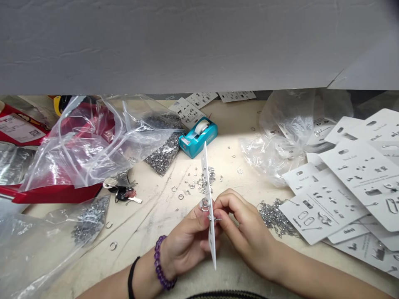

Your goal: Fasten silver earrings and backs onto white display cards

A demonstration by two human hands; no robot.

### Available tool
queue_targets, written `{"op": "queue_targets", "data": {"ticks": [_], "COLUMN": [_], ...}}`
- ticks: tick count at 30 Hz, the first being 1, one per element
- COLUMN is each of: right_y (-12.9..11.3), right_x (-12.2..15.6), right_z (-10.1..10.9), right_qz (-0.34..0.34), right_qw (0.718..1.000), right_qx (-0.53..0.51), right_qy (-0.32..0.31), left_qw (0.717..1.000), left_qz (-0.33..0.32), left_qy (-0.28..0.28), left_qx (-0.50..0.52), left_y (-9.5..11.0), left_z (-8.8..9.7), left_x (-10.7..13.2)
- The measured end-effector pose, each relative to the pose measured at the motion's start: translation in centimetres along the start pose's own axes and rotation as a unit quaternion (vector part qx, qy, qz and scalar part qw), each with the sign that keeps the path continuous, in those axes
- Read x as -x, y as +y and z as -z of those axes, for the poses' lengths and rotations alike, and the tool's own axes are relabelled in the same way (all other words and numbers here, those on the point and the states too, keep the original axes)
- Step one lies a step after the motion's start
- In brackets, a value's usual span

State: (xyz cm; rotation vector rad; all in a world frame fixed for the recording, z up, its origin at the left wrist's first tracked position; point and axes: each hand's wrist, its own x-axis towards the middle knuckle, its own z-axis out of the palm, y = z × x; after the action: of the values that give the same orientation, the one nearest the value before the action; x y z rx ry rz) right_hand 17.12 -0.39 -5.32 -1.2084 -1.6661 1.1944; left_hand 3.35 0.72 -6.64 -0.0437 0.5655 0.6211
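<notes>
Counter [146,216] strewn with loose metal rings [181,196], printed cards [324,207] at 3 o'clock | your left grip [187,236] nearly closed, pinching the white card [213,245] edge-on at 12 o'clock | your right grip [246,224] curled close, its hold hidden | small metal piece [215,218] at the card: keep the card steady | card's face unseen

On our left wrist [159,261] we see a bracelet [161,262] of round, glossy purple beads strung close together. Just beside it, farther up the arm, sits a thin plain black band [131,283]. The left forearm [115,286] and right forearm [299,268] are bare. At the bottom edge, we catch a sliver of dark striped fabric [227,295].
</notes>
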Motion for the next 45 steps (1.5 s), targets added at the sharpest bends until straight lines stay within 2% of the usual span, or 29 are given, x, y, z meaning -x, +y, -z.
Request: {"op": "queue_targets", "data": {"ticks": [5,8,12,14,16,18,22,25,27,28,31,33,38,43,45], "right_y": [0.4,0.2,-0.4,-0.7,-1.0,-1.2,-1.6,-1.8,-1.9,-1.9,-1.7,-1.7,-2.0,-1.9,-1.9], "right_x": [-0.2,-0.5,-0.6,-0.6,-0.6,-0.6,-0.6,-0.5,-0.4,-0.3,-0.1,0.0,0.1,0.4,0.4], "right_z": [0.1,0.4,1.1,1.7,2.4,3.0,4.1,4.4,4.2,4.0,3.3,3.0,2.8,2.1,1.8], "right_qz": [-0.016,-0.025,0.009,0.025,0.026,0.02,0.012,0.003,-0.007,-0.01,-0.034,-0.052,-0.027,0.026,0.058], "right_qw": [1.0,0.999,0.998,0.997,0.996,0.997,0.999,1.0,1.0,0.999,0.995,0.993,0.997,0.998,0.997], "right_qx": [-0.021,-0.035,-0.033,-0.027,-0.013,-0.004,0.002,0.001,-0.021,-0.039,-0.096,-0.109,-0.075,-0.037,-0.016], "right_qy": [-0.006,-0.025,-0.046,-0.067,-0.079,-0.069,-0.033,-0.022,-0.019,-0.015,-0.014,-0.018,-0.006,0.033,0.041], "left_qw": [1.0,1.0,0.998,0.992,0.978,0.962,0.946,0.908,0.891,0.896,0.943,0.957,0.97,0.99,0.992], "left_qz": [0.009,0.014,0.0,-0.013,-0.042,-0.079,-0.177,-0.294,-0.323,-0.305,-0.16,-0.091,-0.098,-0.012,-0.004], "left_qy": [0.018,0.004,-0.014,-0.032,-0.051,-0.044,0.032,0.091,0.096,0.083,0.004,-0.032,-0.019,-0.029,-0.021], "left_qx": [-0.015,-0.024,-0.063,-0.119,-0.197,-0.257,-0.269,-0.284,-0.305,-0.311,-0.292,-0.273,-0.22,-0.138,-0.126], "left_y": [0.2,0.2,0.2,0.2,0.3,0.6,1.3,1.6,1.4,1.3,0.9,0.8,1.3,1.0,0.9], "left_z": [0.0,0.2,0.0,-0.3,-0.5,-0.4,-0.3,-0.4,-0.4,-0.4,-0.5,-0.6,-0.6,-0.2,-0.1], "left_x": [0.0,0.0,0.2,0.3,0.5,0.6,0.6,0.6,0.6,0.6,0.7,0.7,0.5,0.4,0.3]}}
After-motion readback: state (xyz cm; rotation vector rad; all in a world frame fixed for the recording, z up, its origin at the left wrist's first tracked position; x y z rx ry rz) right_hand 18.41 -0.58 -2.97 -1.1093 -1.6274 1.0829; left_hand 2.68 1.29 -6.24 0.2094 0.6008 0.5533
